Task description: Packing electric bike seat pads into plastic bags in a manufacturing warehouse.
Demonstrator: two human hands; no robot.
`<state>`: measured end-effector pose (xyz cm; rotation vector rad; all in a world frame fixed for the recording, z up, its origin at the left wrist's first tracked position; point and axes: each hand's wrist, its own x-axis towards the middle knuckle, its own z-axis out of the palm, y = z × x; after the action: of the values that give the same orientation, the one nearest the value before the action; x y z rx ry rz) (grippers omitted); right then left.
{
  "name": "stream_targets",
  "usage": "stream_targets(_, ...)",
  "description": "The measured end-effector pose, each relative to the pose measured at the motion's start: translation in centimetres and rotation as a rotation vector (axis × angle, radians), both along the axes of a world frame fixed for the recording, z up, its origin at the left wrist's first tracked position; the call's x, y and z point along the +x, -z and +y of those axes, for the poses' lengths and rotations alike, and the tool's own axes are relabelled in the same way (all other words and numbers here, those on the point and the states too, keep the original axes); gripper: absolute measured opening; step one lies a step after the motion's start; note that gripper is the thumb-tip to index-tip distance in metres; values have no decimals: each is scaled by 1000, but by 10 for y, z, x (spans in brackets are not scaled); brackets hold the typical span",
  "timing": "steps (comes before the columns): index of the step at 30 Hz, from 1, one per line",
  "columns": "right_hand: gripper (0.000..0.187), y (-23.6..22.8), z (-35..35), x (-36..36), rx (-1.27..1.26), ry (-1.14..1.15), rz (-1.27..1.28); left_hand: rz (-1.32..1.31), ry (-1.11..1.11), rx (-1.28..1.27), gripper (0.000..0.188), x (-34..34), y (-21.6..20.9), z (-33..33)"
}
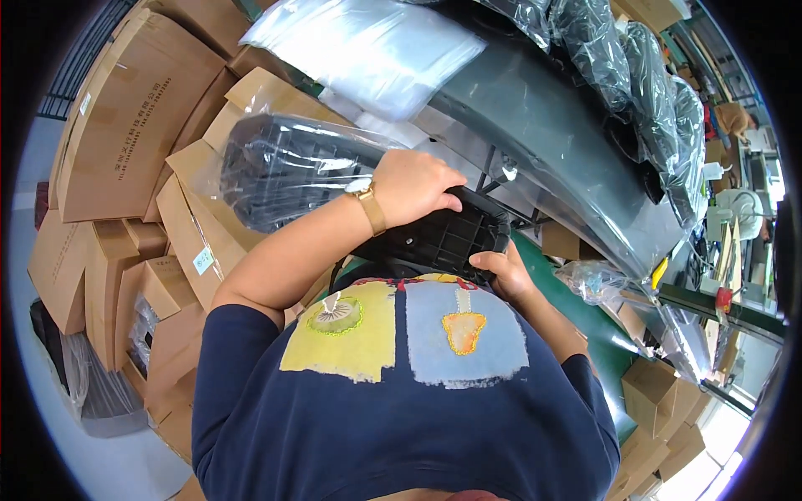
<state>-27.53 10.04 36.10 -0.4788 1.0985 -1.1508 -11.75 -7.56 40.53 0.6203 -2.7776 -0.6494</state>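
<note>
A black plastic part (441,238) with a ribbed grid on its face lies close in front of my body, held in both hands. My left hand (415,185), with a gold watch on its wrist, is closed over its upper edge. At its right end, the thumb of my right hand (499,269) presses on the near side; the other fingers are hidden behind it. Left of my left hand, a black part in clear plastic wrap (284,167) rests on an open cardboard box (219,230). Whether it joins the held part is hidden by my forearm.
A bench with a dark grey surface (535,125) runs along the far right, bearing black items in clear bags (660,108). A stack of translucent plastic bags (359,50) lies at its left end. Cardboard boxes (117,125) crowd the left; more boxes (656,397) stand at lower right.
</note>
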Motion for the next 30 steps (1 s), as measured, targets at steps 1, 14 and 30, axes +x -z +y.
stream_targets(1, 55, 0, -1, -2, 3, -2, -2, -102, 24, -4, 33, -1, -1, -3)
stream_targets(14, 59, 18, -8, -27, 103, -189, 100, -110, 51, 594, 22, 8, 19, -33)
stream_targets(30, 42, 14, -15, -2, 131, -24, -299, 363, 196, 992, 15, -19, -48, 46)
